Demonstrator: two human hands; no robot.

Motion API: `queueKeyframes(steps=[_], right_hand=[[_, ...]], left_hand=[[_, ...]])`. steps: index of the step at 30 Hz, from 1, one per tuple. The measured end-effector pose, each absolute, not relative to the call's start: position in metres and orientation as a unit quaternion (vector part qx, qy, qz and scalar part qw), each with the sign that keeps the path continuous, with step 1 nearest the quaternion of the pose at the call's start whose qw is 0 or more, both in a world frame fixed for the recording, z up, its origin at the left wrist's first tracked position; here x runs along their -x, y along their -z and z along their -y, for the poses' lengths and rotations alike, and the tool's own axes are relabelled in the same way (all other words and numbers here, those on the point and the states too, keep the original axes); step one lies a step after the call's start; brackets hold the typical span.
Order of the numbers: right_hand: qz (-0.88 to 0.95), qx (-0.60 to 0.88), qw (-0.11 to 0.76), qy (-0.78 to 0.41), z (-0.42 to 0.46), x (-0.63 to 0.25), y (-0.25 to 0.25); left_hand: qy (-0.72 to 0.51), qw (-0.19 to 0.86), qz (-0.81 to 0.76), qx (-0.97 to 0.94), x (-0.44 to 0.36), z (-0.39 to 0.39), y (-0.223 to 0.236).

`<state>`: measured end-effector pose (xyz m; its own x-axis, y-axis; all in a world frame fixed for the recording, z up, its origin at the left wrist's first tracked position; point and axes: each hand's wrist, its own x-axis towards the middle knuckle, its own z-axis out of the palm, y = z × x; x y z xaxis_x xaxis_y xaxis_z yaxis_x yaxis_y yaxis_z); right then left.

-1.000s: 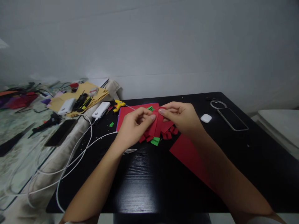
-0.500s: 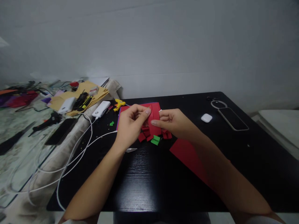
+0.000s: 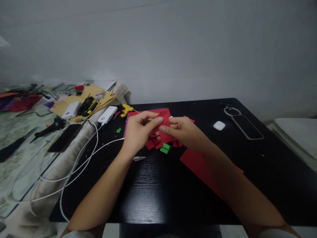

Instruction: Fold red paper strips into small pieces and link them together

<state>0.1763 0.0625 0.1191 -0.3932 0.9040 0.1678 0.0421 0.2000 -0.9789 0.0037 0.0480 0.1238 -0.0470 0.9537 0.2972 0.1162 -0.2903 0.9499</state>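
A strip of red paper (image 3: pixel 164 137) is held up between my two hands over the black table. My left hand (image 3: pixel 140 131) pinches its left edge between thumb and fingers. From the other side, my right hand (image 3: pixel 184 131) grips it with the thumb on the front face. Beneath and around the strip lie several small cut red pieces (image 3: pixel 150 144) and green pieces (image 3: pixel 164 148). Behind them is a larger red sheet (image 3: pixel 132 114) with a purple edge. The scissors' blades (image 3: pixel 139 159) show beside my left wrist, their handles hard to make out.
A red sheet (image 3: pixel 195 165) lies partly under my right forearm. A yellow glue gun (image 3: pixel 126 110) and a white power bank (image 3: pixel 108 114) with white cables sit at the back left. To the right are a white earbud case (image 3: pixel 219 125) and a phone (image 3: pixel 247 127).
The red strip's upper part has tilted or bent a little between my fingers. Both hands stay almost in place, keeping their pinch on it.
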Motion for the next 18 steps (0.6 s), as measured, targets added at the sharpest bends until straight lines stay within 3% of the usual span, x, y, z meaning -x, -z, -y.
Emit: queueKeyframes(steps=[4,18], right_hand=[[0.684,0.354,0.361,-0.526,-0.0638,-0.1771,-0.1184],[0.709,0.377,0.343,-0.487,-0.0643,-0.1778,-0.1202]], left_hand=[[-0.561,0.371,-0.472,-0.57,-0.0039,-0.0492,-0.1222],[-0.559,0.344,-0.476,-0.585,-0.0031,-0.0504,-0.1194]])
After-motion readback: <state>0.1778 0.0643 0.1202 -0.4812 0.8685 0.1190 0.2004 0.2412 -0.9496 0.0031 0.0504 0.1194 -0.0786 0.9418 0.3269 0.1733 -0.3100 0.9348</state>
